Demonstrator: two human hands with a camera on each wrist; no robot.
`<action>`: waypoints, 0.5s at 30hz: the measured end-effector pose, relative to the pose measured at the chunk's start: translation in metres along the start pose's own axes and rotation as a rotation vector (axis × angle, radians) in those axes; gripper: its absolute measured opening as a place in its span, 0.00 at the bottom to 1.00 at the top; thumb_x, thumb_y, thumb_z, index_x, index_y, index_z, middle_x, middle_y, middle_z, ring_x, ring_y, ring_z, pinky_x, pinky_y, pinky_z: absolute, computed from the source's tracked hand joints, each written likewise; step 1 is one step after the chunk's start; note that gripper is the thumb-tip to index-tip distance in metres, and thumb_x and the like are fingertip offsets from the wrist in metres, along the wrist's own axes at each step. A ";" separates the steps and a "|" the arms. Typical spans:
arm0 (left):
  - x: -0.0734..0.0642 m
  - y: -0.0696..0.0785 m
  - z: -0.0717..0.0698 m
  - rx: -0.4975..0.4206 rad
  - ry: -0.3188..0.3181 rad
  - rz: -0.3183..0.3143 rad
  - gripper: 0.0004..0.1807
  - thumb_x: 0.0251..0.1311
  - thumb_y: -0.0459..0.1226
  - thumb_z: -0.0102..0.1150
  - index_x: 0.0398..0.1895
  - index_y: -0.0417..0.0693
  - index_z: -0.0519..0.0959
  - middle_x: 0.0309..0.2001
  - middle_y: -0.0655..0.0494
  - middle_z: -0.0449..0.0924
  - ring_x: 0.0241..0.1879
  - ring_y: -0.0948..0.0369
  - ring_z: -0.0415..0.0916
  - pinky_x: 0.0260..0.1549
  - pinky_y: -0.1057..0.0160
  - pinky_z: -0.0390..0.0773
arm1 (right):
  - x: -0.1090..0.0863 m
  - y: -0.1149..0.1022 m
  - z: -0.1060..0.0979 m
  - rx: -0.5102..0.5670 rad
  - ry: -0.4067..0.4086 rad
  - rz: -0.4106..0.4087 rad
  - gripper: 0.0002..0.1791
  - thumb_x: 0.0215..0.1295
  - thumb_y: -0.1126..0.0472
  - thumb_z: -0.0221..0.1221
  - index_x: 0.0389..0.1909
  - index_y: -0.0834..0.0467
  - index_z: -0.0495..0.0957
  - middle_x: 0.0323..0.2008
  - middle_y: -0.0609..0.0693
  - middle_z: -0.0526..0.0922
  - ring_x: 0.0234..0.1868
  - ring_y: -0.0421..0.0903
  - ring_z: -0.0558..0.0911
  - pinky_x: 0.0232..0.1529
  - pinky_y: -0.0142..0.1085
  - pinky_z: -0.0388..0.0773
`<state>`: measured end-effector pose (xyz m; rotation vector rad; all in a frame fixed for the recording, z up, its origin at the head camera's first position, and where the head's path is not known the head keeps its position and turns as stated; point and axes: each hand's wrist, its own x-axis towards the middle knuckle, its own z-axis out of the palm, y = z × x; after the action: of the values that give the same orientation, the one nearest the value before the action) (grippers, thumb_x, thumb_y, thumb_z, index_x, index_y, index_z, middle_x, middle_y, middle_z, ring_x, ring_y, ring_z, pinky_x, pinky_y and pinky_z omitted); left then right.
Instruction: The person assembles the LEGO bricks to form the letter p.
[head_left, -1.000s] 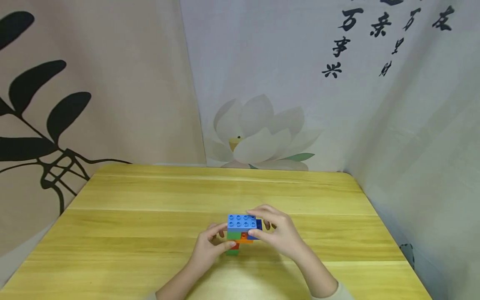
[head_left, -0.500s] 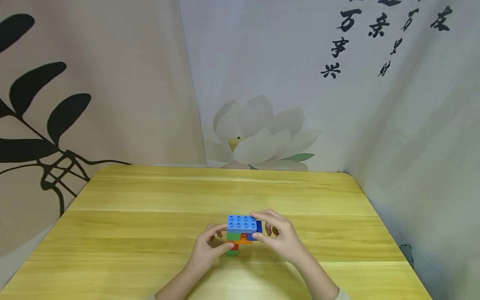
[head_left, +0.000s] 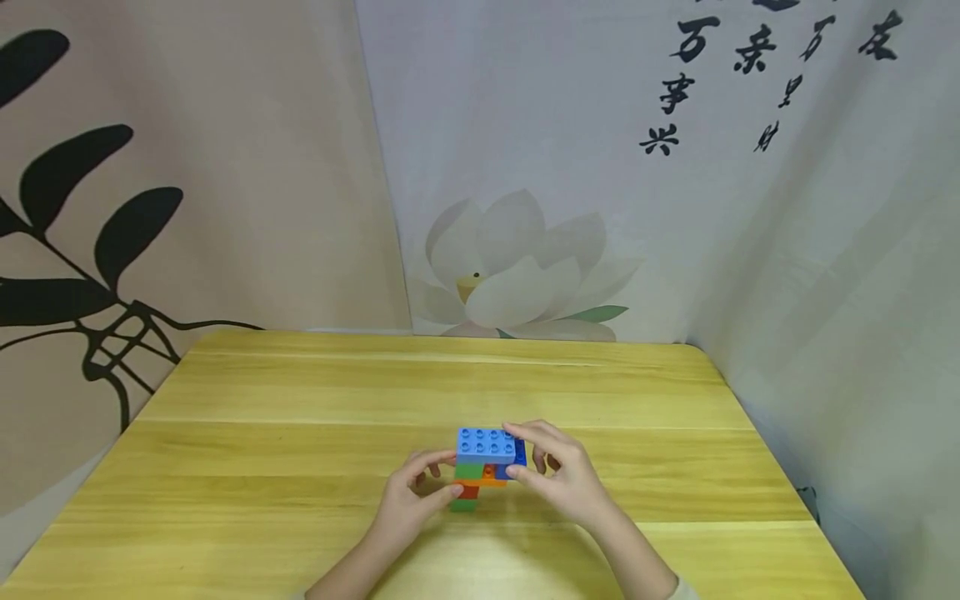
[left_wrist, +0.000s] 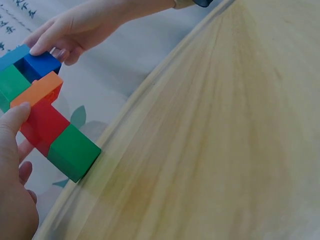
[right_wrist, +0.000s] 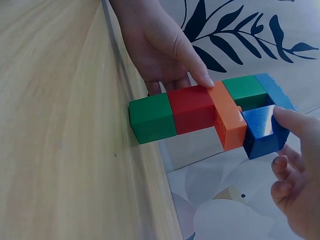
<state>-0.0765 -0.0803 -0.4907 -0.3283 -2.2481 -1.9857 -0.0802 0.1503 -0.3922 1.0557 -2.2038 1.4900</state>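
A stack of toy building bricks stands upright near the middle front of the table in the head view. From the bottom come a green brick [right_wrist: 152, 118], a red brick [right_wrist: 192, 110], and a flat orange brick [right_wrist: 229, 117]. Above that sit another green brick [head_left: 469, 471] and a dark blue brick [right_wrist: 261, 132] side by side, topped by a light blue studded brick [head_left: 486, 446]. My left hand [head_left: 405, 493] holds the stack from the left, thumb by the orange and red bricks. From the right, my right hand [head_left: 566, 471] pinches the dark blue brick near the top.
A wooden table [head_left: 300, 400] extends around the stack. Behind it hangs a pale cloth backdrop [head_left: 525, 125] with printed leaves, a lotus and black characters. The table's far edge meets this cloth.
My right fingers have slid slightly to the right along the upper bricks. The left thumb has drawn back a little to the left. The stack stands nearly where it was.
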 end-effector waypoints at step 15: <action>0.001 0.034 0.004 -0.012 0.038 -0.025 0.19 0.47 0.27 0.70 0.45 0.46 0.82 0.38 0.58 0.81 0.36 0.52 0.66 0.35 0.60 0.66 | 0.012 0.001 -0.010 0.015 -0.021 0.046 0.25 0.52 0.76 0.66 0.54 0.66 0.77 0.40 0.53 0.80 0.21 0.46 0.66 0.16 0.35 0.58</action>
<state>-0.0688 -0.0722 -0.4583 -0.2625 -2.2289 -2.0002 -0.0905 0.1546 -0.3814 1.0370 -2.2488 1.5241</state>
